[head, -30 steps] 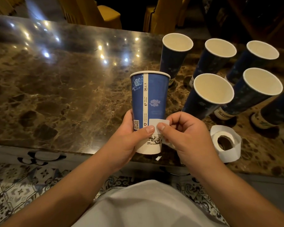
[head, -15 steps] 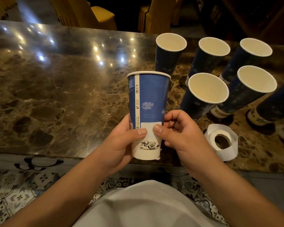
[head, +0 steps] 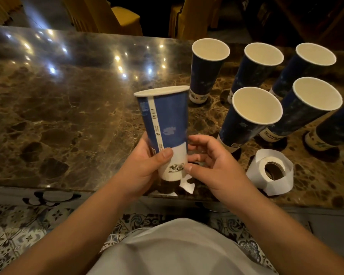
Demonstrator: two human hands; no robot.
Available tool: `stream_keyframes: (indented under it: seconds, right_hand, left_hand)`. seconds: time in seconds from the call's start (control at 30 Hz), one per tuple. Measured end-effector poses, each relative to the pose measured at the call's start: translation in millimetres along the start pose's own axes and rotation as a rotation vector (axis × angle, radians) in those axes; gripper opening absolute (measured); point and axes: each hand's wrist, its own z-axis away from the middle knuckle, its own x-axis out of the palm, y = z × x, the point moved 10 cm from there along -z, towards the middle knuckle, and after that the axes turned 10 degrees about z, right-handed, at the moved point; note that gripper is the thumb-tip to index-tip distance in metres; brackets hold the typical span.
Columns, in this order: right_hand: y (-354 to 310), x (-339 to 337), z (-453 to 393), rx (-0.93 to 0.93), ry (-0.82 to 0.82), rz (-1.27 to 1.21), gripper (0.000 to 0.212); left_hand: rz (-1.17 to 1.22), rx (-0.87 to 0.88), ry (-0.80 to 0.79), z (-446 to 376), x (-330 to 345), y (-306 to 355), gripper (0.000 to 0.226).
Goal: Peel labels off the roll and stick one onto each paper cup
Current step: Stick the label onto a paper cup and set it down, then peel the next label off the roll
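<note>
The left hand [head: 141, 165] was wrapped around the lower part of a blue cup [head: 167, 132], thumb pressed across its front, and held it just above the near edge of the marble table [head: 68, 116]. The cup leaned slightly, its rim tipped to the left. A white label [head: 179, 153] lay on the cup's lower front, just above the white base band with its small print. The right hand [head: 213, 165] stood beside the cup with fingers loosely curled and spread; its thumb tip touched the cup's lower right edge, while the other fingers closed on nothing. Whether a fingertip also met the label's right edge could not be told. A scrap [head: 187, 185] of white paper lay on the table's edge under the cup.

The label roll [head: 270, 171] sat flat on the table, right of the right hand, with a loose strip of backing looped around it. Five more cups stood upright behind and to the right: back left [head: 207, 76], back middle [head: 256, 72], back right [head: 306, 68], front left [head: 248, 120] and front right [head: 306, 112]. Parts of further cups showed at the right border. Yellow chairs [head: 111, 16] stood beyond the table.
</note>
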Motion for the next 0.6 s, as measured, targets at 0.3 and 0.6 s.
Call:
stream_keyframes:
  seconds: [0.3,0.6]
  right_hand:
    - [16,-17,18,-0.044,0.131,0.497,0.049]
    - [14,-48,48,-0.242,0.232,1.03,0.03]
  left_hand:
    - [-0.575,0.243,0.252,-27,-16,28,0.077]
    - [-0.65,0.252,0.243,-41,-16,12,0.078]
